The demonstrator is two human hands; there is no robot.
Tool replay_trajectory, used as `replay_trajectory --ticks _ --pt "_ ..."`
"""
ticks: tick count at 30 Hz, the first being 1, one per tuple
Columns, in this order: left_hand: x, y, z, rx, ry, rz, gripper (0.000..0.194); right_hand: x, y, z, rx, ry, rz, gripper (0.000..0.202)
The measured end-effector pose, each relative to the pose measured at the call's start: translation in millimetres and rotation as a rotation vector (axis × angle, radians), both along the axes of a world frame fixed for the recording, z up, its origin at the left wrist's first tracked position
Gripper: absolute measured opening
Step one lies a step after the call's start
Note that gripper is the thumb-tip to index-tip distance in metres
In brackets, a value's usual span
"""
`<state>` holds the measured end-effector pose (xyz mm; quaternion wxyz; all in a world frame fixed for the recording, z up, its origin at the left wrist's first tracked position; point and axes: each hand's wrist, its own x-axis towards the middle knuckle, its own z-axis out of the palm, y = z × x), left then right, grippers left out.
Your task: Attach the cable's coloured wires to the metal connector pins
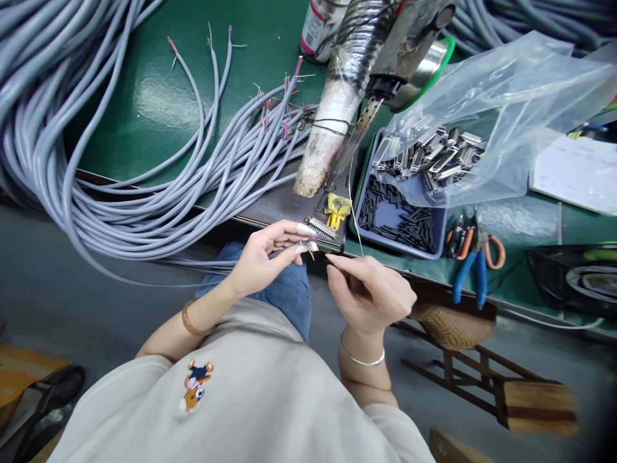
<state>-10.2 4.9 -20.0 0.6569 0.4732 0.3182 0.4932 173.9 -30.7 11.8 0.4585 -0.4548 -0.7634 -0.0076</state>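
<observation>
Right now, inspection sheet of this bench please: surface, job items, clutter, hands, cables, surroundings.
Surface: green bench mat, dark metal plate at its front edge.
Job's things: multi-pin connector clamped at the bench edge; stripped coloured wires beside it.
Clutter: blue tray of black sleeves, plastic bag of metal connector shells, blue-handled pliers, wrapped soldering tool.
Grippers: left hand pinches the wire ends at the connector; right hand pinches a thin solder wire.
Cables: grey cable bundle looped over the bench's left side.
Surroundings: grey floor, wooden stool.
</observation>
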Motion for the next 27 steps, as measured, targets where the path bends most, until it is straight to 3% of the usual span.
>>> replay_trajectory --ticks 8,17,23,27 --pt "0.7 -4.8 0.0 0.101 0.080 0.009 0.020 -1.1 3.7 -7.4 -0.092 0.092 0.001 0.022" --pt "2.5 -6.8 -5.8 0.123 0.129 -0.009 0.023 -4.1 7.9 -5.9 -0.061 0.001 0.019 0.018" --pt "2.6 -6.0 -3.2 0.060 0.063 -0.027 0.022 -5.7 7.9 -6.4 -0.085 0.019 0.012 0.019" --pt "3.9 -5.4 -1.5 0.004 0.033 -0.017 0.027 -7.2 7.5 -9.0 -0.221 0.160 -0.025 0.012"
